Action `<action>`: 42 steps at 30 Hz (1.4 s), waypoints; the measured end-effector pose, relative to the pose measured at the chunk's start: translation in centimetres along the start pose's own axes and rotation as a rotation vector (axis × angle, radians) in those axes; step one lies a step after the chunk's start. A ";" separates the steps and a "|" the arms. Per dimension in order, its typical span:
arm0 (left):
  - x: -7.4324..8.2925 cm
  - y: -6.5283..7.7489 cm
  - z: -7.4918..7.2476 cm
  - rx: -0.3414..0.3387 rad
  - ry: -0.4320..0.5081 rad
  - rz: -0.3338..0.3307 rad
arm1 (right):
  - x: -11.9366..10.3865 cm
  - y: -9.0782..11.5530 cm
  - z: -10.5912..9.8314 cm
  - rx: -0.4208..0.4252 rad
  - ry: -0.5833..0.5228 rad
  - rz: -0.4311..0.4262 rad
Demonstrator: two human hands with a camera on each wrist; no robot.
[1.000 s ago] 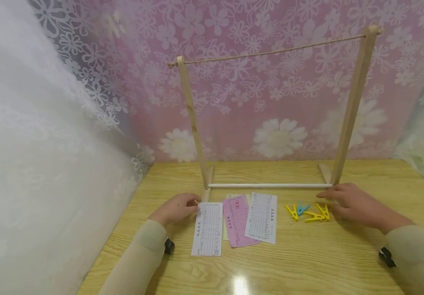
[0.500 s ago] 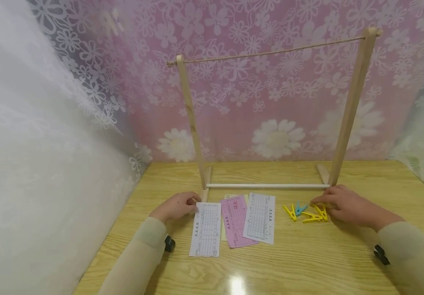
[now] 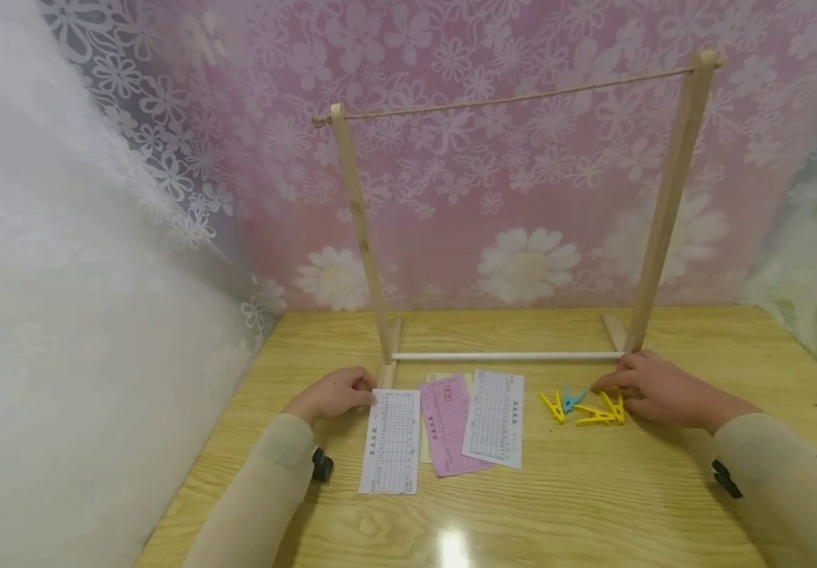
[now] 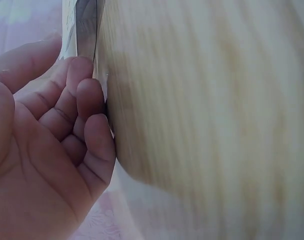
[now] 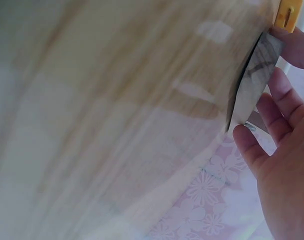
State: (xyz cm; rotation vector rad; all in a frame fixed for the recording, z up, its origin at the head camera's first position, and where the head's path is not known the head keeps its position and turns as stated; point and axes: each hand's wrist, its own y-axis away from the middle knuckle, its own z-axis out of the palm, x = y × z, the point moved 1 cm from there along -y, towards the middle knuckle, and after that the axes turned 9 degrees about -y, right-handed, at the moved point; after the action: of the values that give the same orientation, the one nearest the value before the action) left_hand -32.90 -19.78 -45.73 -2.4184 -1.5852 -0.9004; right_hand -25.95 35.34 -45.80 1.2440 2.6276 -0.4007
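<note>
A wooden rack (image 3: 361, 229) with a rope (image 3: 522, 99) strung between its two posts stands on the table. My left hand (image 3: 333, 392) lies beside the rack's left foot, fingers loosely bent, fingertips right at the foot's outer side; the left wrist view shows them against the wooden end (image 4: 86, 30). My right hand (image 3: 671, 394) reaches over the right foot. In the right wrist view its thumb and relaxed fingers lie along that foot (image 5: 259, 72). A white printed slip (image 3: 390, 442) lies by my left thumb. Yellow clothespins (image 3: 601, 415) and a blue clothespin (image 3: 574, 398) lie near my right fingertips.
A pink slip (image 3: 447, 430) partly covers a pale yellow slip (image 3: 425, 450), and a second white slip (image 3: 496, 418) overlaps the pink one. The rack's white crossbar (image 3: 507, 356) runs low behind them. A floral curtain (image 3: 507, 181) hangs behind the table (image 3: 522, 521).
The whole head view has shifted slightly left. My right hand has moved a little left, closer in on the rack's right foot. The left hand, slips and clothespins keep their places.
</note>
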 end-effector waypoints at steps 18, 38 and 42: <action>0.4 0.1 0.4 -0.007 -0.063 0.019 | 0.4 1.3 0.0 0.010 -0.092 0.090; 1.5 1.1 -0.7 0.094 -0.033 0.006 | -1.3 1.3 -2.6 -0.010 -0.567 0.225; 2.2 1.4 -1.3 0.158 -0.073 0.012 | -1.9 1.0 -3.0 0.018 -0.647 0.173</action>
State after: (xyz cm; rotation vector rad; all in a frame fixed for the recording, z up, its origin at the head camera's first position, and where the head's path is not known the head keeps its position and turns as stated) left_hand -31.55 -19.15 -43.17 -2.3728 -1.5982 -0.6648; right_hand -24.25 35.57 -42.52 1.0982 1.9615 -0.6643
